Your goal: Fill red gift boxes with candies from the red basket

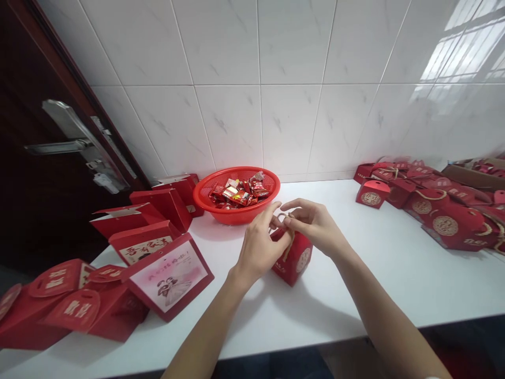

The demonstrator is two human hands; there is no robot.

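Note:
In front of me on the white table (339, 295) stands a small red gift box (292, 266), upright, with a round gold emblem on one side. A tan twisted cord (289, 246) hangs from the top of it. My right hand (313, 220) pinches the cord above the box, where it bends into a small loop. From the left side, my left hand (258, 242) closes its fingers around the cord at the box's top. The box's upper edge and part of the cord are hidden behind my fingers.
A red plastic basket (236, 216) of wrapped candies (240, 193) stands behind the box. Several open red boxes (168, 281) crowd the left side. More boxes tied with cord (445, 223) are heaped at the right, near a cardboard carton (469, 176). Tiled wall (292, 126) closes the back.

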